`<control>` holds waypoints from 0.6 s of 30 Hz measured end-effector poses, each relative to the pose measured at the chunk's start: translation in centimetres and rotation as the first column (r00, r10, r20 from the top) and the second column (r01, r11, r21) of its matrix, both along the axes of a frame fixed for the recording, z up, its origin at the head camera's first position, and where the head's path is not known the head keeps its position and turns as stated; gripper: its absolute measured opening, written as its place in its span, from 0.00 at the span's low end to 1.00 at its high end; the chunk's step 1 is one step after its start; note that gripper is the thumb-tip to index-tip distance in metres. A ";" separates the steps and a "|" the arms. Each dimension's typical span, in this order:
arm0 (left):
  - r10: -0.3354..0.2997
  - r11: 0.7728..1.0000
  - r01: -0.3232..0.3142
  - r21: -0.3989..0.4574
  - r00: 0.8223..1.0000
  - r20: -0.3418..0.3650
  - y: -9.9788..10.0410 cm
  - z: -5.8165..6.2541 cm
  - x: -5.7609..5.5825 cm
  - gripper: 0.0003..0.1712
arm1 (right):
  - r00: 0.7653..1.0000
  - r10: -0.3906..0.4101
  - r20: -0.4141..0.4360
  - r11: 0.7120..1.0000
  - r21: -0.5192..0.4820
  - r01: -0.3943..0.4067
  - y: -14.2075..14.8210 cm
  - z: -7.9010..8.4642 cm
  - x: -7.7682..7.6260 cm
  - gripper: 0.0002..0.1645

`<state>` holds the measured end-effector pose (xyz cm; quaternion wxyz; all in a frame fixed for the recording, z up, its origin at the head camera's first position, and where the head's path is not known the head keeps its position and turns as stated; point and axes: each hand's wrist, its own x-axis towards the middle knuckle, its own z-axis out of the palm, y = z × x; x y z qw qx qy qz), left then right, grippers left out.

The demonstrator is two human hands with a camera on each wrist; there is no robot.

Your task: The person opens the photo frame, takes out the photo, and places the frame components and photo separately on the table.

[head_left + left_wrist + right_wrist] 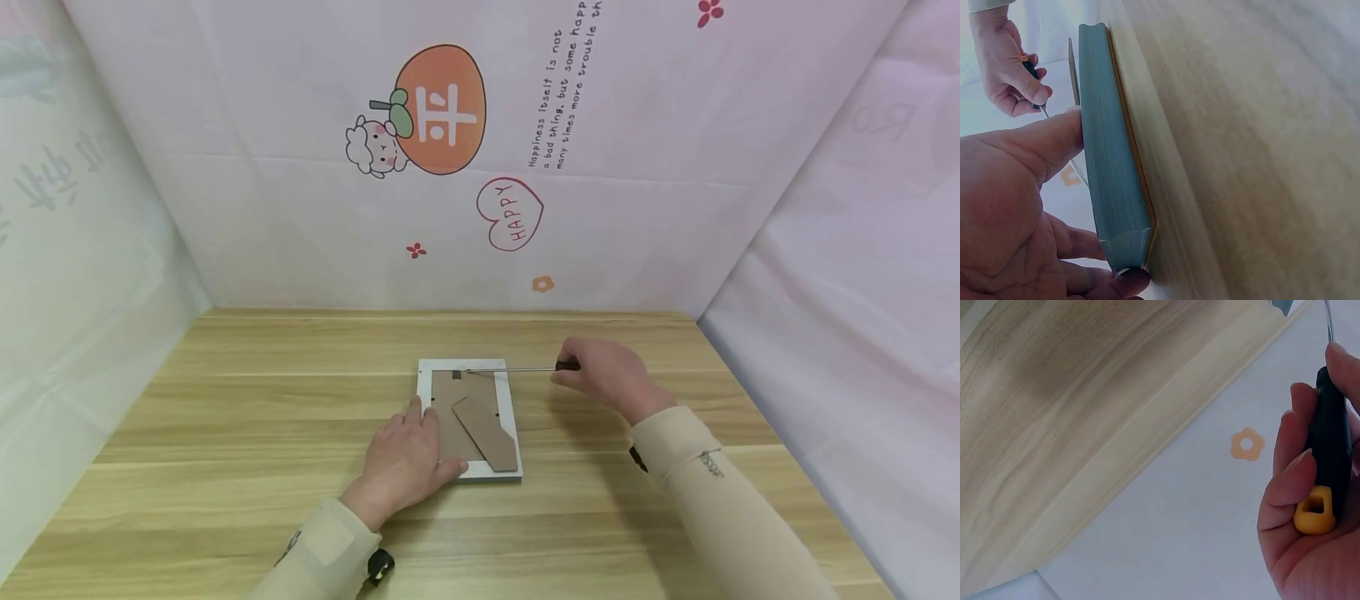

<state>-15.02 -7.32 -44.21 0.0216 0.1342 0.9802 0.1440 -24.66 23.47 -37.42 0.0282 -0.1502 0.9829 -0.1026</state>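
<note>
A white photo frame lies back side up, with a brown backing board and a brown stand leg slanting across it. Fingers laid along its left border, my left hand rests on the frame, thumb on the near border. The left wrist view shows the frame's grey-blue side edge close up. My right hand, right of the frame, grips a screwdriver by its black handle with a yellow end. Its thin metal shaft reaches left over the far border, tip near a small dark tab.
Under the frame is a wood-grain table. White cloth walls with printed drawings and lettering stand behind it and on both sides. Small dark catches sit along the inner edge of the frame's border.
</note>
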 end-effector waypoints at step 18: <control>-0.007 1.000 0.007 0.005 1.000 -0.003 -0.2 0.0 0.1 0.55 | 1.000 0.010 0.027 1.000 -0.009 -0.010 0.4 -0.1 -1.4 0.15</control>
